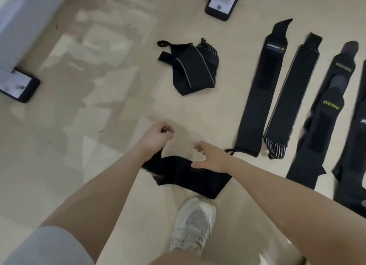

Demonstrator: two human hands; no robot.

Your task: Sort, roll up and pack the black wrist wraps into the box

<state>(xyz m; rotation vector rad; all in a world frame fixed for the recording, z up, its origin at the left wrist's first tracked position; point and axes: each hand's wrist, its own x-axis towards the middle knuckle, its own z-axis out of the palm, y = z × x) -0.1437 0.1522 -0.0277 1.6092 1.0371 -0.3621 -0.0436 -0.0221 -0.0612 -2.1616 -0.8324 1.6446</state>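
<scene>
our left hand [156, 136] has its fingers curled into a loose fist, and a dark end shows between thumb and forefinger, so we judge it pinches the end of the black wrap [186, 175] that runs under the wrist and down toward five o'clock, ending just above our white shoe [195, 223]. our right hand [209, 156] hangs over that wrap with fingers spread and relaxed, holding nothing; whether the palm touches the cloth we cannot tell.

we judge we are at the sorting step: this wrap wants laying out straight beside the row. the next move calls for the right hand to take the free end so that the strip can be pulled flat.

at three o'clock lie four flat wraps [259, 90] side by side, two with green lettering. at twelve o'clock a tangled bundle of wraps [186, 66] sits apart, not yet sorted.

the box is nowhere in view. the wraps at the right edge are blurred and partly cut off. the white frame feet [219, 7] at the top are cut off too.
</scene>
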